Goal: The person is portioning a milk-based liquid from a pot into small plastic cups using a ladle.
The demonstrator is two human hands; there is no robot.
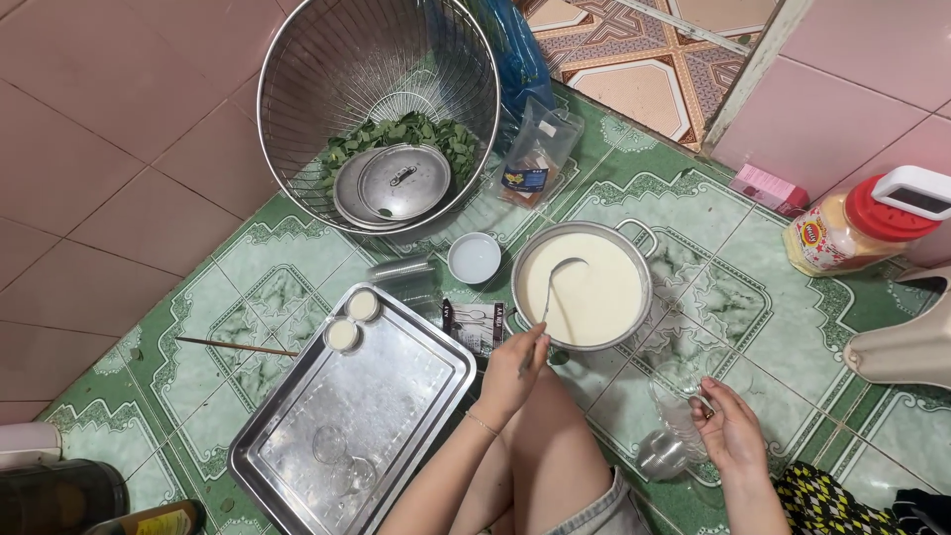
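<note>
Wire basket (297,109) holding greens (411,131), pot lids (401,181); steel tray (396,396); chopstick (236,346) on floor.

A ladle (557,282) is held by the left hand (515,372) in a pot (634,238) of creamy white liquid on the green tiled floor (693,267). Clear cups (684,416) are touched by the right hand (731,428). Two filled cups (352,320) are set at the far edge of a steel tray (396,396), left of the pot.

Two filled cups (363,304) (342,335) are counted on one tray (297,436) (steel), beside one pot (634,238), one ladle (555,282) and two lids (403,180) (344,193).
</note>
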